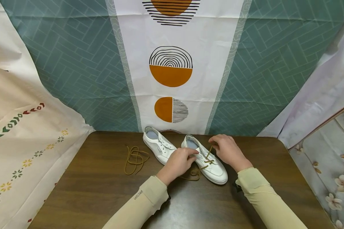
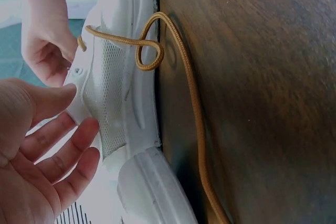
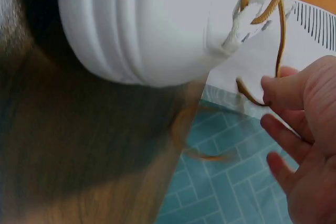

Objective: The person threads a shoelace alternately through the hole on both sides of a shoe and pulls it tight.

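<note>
A white sneaker [image 1: 218,175] lies on the table with its toe pointing toward me and to the right. A mustard-brown shoelace [image 1: 208,153] crosses through its eyelets near the toe. My left hand [image 1: 180,161] pinches the eyelet flap [image 2: 80,85] between thumb and fingers. At the sneaker's right side, my right hand [image 1: 228,152] pinches the lace, which runs taut down to the eyelets; a short tail [image 3: 249,94] sticks out past the fingertips. The lace's other end [image 2: 193,87] loops loosely down the left side onto the table.
A second white sneaker [image 1: 155,145], its eyelets bare, stands to the left. Farther left lies a loose brown lace [image 1: 135,156] in a tangle. The brown wooden table [image 1: 97,181] ends at a patterned cloth backdrop [image 1: 172,92], with draped fabric on both sides.
</note>
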Tool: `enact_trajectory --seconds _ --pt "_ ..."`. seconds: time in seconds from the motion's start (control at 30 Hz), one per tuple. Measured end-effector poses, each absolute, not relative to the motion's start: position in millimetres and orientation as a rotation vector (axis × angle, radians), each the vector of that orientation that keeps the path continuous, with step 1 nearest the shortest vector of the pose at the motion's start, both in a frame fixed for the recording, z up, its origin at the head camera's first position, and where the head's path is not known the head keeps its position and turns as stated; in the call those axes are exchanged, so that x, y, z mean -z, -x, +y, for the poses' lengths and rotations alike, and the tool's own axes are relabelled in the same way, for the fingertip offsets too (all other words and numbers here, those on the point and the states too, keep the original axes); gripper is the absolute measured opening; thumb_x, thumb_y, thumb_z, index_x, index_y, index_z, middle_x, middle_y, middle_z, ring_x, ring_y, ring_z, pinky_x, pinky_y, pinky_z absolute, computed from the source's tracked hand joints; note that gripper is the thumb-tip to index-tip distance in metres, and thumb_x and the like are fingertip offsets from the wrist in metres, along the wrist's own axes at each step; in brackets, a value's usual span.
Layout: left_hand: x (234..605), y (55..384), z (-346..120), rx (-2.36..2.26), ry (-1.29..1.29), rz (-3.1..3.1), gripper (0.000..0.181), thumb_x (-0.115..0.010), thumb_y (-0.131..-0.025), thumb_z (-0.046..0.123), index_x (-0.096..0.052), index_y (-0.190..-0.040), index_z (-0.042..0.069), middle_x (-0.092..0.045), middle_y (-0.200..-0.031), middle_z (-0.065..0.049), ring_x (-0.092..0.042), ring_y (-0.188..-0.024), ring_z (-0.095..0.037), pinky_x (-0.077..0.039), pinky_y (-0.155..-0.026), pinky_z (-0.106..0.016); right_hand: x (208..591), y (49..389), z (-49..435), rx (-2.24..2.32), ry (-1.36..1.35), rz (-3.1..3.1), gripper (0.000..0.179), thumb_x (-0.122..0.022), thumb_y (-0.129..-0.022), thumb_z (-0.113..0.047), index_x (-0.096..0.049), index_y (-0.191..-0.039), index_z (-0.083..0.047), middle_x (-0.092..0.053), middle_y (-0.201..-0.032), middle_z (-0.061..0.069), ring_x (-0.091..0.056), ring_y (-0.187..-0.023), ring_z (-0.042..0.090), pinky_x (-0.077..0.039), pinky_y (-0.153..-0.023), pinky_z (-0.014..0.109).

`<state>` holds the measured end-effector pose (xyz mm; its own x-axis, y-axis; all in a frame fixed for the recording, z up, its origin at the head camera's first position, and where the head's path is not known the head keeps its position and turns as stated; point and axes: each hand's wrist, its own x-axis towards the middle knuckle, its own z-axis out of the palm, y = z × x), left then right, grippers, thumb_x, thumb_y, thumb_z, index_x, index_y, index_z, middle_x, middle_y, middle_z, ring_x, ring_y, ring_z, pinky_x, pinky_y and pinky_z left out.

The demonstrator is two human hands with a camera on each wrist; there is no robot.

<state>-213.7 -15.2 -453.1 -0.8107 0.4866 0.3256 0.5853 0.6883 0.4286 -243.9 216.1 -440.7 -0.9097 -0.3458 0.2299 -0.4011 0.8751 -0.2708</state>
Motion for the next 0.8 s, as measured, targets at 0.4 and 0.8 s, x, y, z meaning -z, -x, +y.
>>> enact_trajectory --seconds 0.4,0.8 --pt "444.0 217.6 -29.0 0.736 0.815 -2.764 0.038 -0.057 -0.085 -0.001 -0.067 -0.115 0.021 -0.068 -0.112 0.004 -0.065 -0.100 -0.011 -0.052 -0.081 -0.029 425.9 214.7 204.9 -0.596 -0.590 -2.881 0.033 -0.053 -0.089 -0.008 -0.060 -0.118 -0.023 -0.058 -0.122 -0.003 -0.053 -0.114 0.023 -0.037 -0.095 0.052" --pt "439.1 229.6 -56.3 0.745 0.664 -2.723 0.017 -0.061 -0.088 0.010 -0.073 -0.098 0.017 -0.072 -0.094 0.005 -0.067 -0.086 -0.011 -0.053 -0.075 -0.030 440.9 174.6 139.6 -0.534 -1.041 -2.753 0.016 -0.062 -0.088 -0.021 -0.066 -0.103 -0.021 -0.064 -0.100 -0.010 -0.059 -0.095 0.005 -0.049 -0.082 0.027"
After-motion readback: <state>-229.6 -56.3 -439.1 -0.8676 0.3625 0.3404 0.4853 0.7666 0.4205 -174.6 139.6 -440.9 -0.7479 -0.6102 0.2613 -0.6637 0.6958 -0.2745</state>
